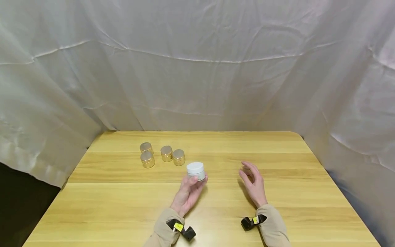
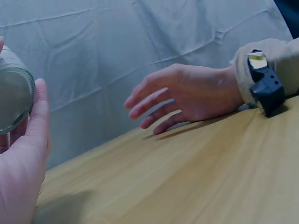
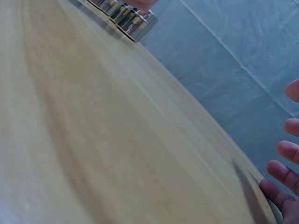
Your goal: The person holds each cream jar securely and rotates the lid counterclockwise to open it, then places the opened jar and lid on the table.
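A big grey cloth [image 1: 197, 85] hangs behind and down both sides, so an arm that swings too far could bump into it. The wooden surface [image 1: 277, 147] sits in front of it. It looks smooth, so a jar that drops could roll or slide off the edge.

Two tan sleeves [image 1: 274, 226] reach in from the near side. They are a bit puffy and might brush against things if they sweep low.

The left grip [image 1: 186, 197] holds the white jar [image 1: 195, 171], with the thumb on the near side and fingers curled round the other side. The right grip [image 1: 254, 183] holds nothing; its fingers are loosely bent, with a gap between thumb and fingers. I cannot tell if it touches the wood.

The white jar is up off the surface, near the middle, between the gold jars and the right grip. It is round and may be slick, so it could slip if the thumb lets up or the jar gets a hard knock.

On each wrist is a black camera [image 1: 182, 230] that sticks out and could catch on something.

Four little gold jars [image 1: 179, 157] stand in two pairs, farther back and to the left. The nearest one is close to the white jar, so moving that way too low could tip it over.
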`<state>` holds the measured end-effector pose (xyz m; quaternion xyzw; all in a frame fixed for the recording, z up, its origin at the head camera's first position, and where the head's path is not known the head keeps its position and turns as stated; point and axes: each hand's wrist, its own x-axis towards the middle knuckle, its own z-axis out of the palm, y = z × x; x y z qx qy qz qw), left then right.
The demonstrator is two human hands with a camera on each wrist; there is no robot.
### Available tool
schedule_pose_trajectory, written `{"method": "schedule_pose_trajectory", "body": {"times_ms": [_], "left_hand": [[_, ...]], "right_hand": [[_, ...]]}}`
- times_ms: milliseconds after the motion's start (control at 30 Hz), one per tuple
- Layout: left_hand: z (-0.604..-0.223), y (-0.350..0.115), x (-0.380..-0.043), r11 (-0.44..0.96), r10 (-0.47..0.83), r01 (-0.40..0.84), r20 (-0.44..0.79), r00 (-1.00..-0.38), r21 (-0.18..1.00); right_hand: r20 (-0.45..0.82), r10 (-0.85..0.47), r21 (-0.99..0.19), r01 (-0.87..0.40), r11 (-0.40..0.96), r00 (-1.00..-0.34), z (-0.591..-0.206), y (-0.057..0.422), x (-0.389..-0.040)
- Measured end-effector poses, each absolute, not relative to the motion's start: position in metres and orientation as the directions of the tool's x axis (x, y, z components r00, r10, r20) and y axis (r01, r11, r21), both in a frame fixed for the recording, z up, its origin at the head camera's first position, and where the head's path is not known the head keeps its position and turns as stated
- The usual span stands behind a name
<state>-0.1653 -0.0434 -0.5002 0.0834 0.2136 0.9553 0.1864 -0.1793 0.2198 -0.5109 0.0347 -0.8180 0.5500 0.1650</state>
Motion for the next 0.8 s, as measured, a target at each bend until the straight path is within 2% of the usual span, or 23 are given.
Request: {"method": "schedule_pose_trajectory", "body": {"times_ms": [433,667,800], "left_hand": [[-0.506,-0.038,-0.163,-0.786,0.437,-0.35,0.058,-0.897,0.509],[-0.507,-0.036,-0.164,-0.781,0.426,-0.34,0.05,-0.903,0.524],[-0.506,-0.034,-0.165,-0.775,0.408,-0.335,0.019,-0.913,0.537]], "right_hand": [[0.345,0.137,-0.895,-0.281,0.347,-0.928,-0.511,0.218,-0.177],[0.453,0.19,-0.885,-0.413,0.216,-0.871,-0.512,0.209,-0.178],[0.463,0.217,-0.886,-0.444,0.133,-0.859,-0.512,0.194,-0.179]]}}
